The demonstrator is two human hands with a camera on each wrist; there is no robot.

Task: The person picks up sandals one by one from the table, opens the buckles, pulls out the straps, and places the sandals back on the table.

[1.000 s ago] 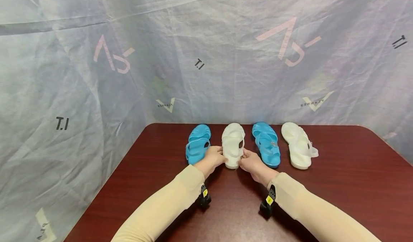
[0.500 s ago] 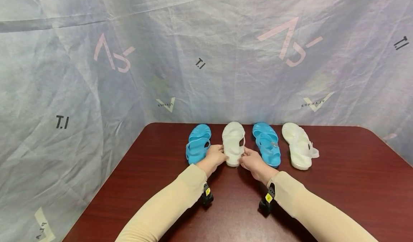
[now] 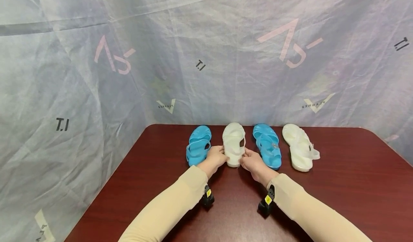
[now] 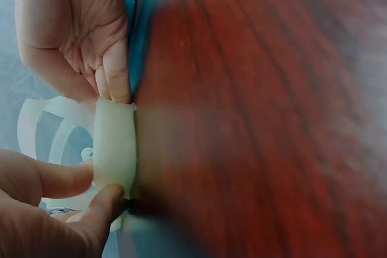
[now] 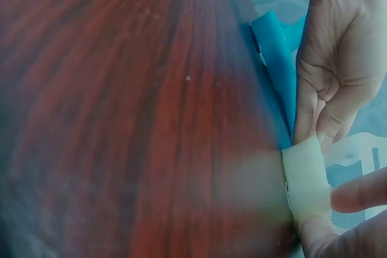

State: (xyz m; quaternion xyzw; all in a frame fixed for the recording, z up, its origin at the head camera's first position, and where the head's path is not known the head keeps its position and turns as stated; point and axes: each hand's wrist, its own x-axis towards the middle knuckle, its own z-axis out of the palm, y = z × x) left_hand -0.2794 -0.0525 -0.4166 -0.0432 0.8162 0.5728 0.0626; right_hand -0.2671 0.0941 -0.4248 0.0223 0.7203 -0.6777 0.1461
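In the head view a white sandal [image 3: 233,147] lies toe away from me, second from the left in a row of sandals. My left hand [image 3: 216,159] holds its heel from the left side, and my right hand [image 3: 254,164] holds it from the right. Both wrist views show the pale heel [image 4: 115,146] with fingers and thumbs at its edges. Beside my left hand lies a blue sandal [image 3: 198,147]. Another blue sandal [image 3: 267,147], with a strap and buckle, is just beyond my right hand. The sole's underside is hidden.
A second white sandal [image 3: 300,148] lies at the right end of the row, slightly angled, its strap sticking out. The dark red wooden table [image 3: 348,184] has rounded far corners. A grey printed sheet [image 3: 213,55] hangs behind it and along the left.
The white sandal between my hands has shifted very slightly toward the table's far edge, both hands staying on it. The other sandals have not moved.
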